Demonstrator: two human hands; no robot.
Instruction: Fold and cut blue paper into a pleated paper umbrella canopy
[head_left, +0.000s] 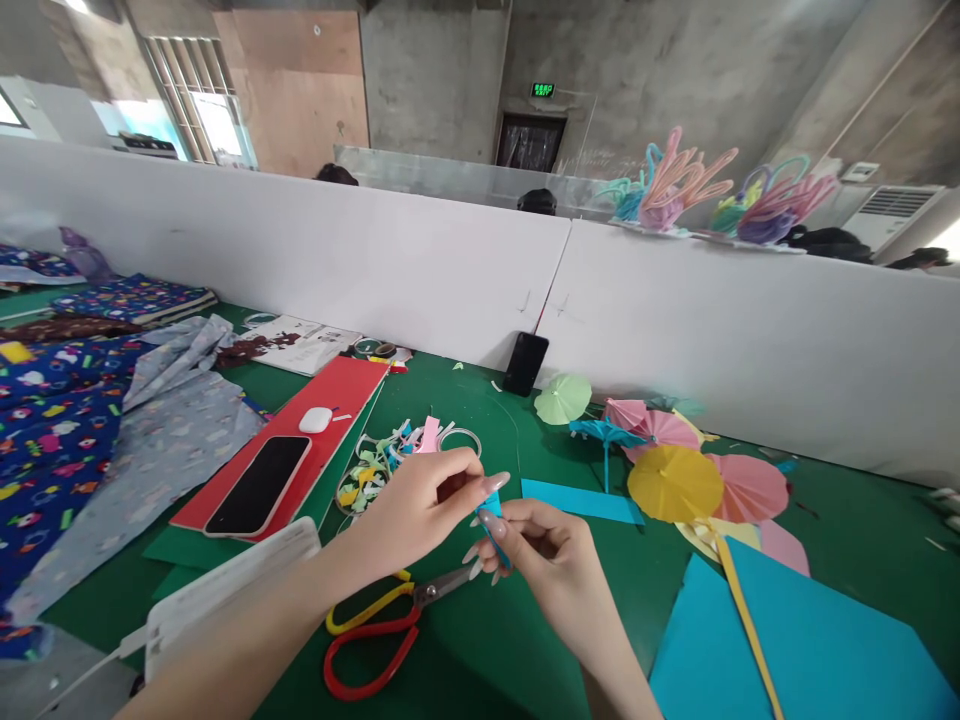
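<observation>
Between my two hands is a small folded piece of blue paper. My left hand pinches its upper end with thumb and fingers. Lower down, my right hand grips the same piece, thumb on top. Below them lie scissors with one red and one yellow handle, blades pointing toward my right hand. A blue paper strip rests on the green table just beyond. Small paper umbrellas in yellow, pink, green and blue stand or lie to the right.
Blue paper sheets with a yellow strip lie at right. Paper scraps sit left of my hands. Further left are a phone on a red folder, a white plastic case and patterned fabric. A white partition borders the back.
</observation>
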